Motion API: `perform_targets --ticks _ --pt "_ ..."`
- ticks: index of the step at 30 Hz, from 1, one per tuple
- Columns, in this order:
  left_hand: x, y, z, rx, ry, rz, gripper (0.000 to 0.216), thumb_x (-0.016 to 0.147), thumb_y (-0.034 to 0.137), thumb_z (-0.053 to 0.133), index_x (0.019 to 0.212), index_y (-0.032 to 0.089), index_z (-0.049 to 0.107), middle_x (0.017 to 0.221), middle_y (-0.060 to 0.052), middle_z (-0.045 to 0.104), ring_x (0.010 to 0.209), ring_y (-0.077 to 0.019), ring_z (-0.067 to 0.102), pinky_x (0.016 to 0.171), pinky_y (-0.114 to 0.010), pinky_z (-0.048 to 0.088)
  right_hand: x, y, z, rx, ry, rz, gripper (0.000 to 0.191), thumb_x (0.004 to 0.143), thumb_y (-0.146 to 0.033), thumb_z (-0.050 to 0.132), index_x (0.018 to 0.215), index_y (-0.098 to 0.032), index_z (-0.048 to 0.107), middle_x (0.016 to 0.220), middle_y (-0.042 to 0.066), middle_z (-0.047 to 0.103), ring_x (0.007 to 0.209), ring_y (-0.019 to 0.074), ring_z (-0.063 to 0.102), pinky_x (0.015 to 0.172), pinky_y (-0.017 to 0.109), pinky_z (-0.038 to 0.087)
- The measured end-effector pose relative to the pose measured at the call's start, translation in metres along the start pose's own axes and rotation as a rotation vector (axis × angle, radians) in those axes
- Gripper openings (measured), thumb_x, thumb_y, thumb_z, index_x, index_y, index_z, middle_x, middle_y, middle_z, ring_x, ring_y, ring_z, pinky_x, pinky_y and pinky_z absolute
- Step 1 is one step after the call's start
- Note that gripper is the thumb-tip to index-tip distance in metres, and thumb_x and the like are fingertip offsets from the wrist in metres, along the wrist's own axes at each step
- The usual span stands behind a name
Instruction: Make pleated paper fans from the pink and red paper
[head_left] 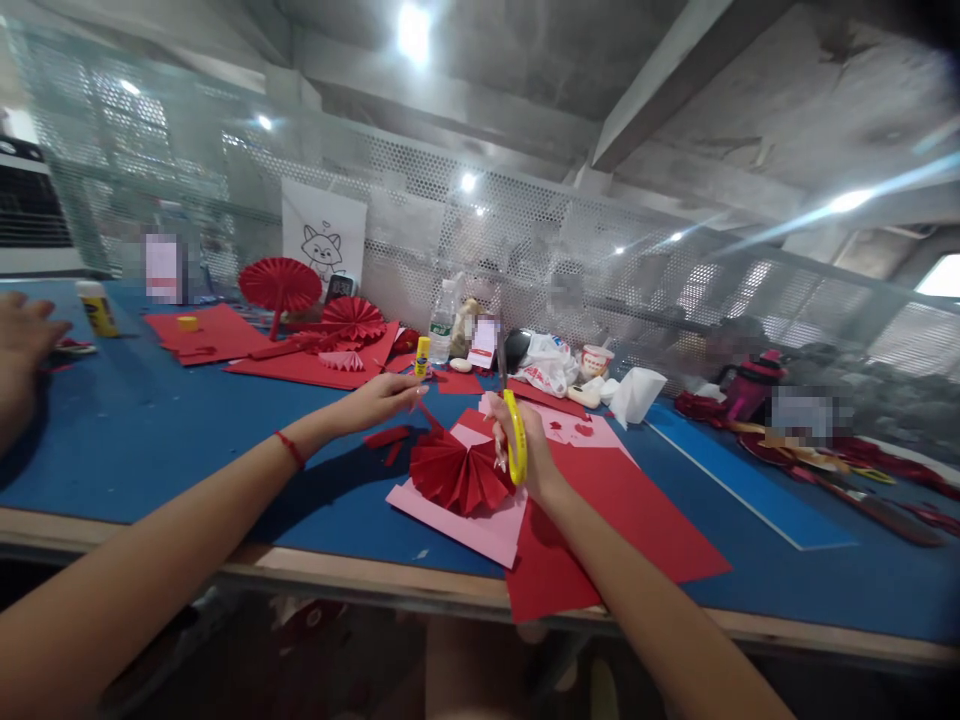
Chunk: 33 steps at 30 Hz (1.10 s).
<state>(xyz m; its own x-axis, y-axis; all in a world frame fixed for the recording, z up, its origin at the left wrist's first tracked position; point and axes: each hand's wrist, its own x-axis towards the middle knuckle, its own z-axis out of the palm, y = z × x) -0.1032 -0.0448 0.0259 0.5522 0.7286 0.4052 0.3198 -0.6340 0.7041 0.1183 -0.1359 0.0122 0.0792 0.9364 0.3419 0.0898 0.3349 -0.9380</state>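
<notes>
My right hand (529, 440) grips yellow-handled scissors (516, 436), their blades pointing up and away from me. Below and left of it, a pleated red paper fan (461, 475) lies spread on a sheet of pink paper (465, 525). My left hand (386, 398), a red cord at its wrist, is held over the table with its fingertips closed at the upper end of a narrow red paper strip (430, 416) beside the fan. Short red paper scraps (391, 442) lie under this hand. A large red sheet (622, 520) sits under my right forearm.
Another person's hand (26, 345) is at the left edge, near a glue stick (97, 310). Finished red fans (279, 285) and a fox drawing (324, 235) stand at the back. A yellow glue stick (422, 357), water bottle (442, 322) and blue board (742, 480) are also on the table.
</notes>
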Motion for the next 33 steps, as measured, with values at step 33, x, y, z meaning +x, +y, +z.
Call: perform_targets --ticks 33 --pt "-0.002 0.087 0.050 -1.105 0.509 -0.213 0.038 0.090 0.012 0.044 0.054 0.018 0.034 0.049 0.008 0.024 0.037 -0.0047 0.024 0.036 -0.015 0.026 -0.012 -0.002 -0.007 -1.217 0.054 -0.498 0.046 0.087 -0.064 0.047 0.090 -0.020 0.059 0.069 0.002 0.067 0.060 0.0180 0.061 0.055 0.028 0.017"
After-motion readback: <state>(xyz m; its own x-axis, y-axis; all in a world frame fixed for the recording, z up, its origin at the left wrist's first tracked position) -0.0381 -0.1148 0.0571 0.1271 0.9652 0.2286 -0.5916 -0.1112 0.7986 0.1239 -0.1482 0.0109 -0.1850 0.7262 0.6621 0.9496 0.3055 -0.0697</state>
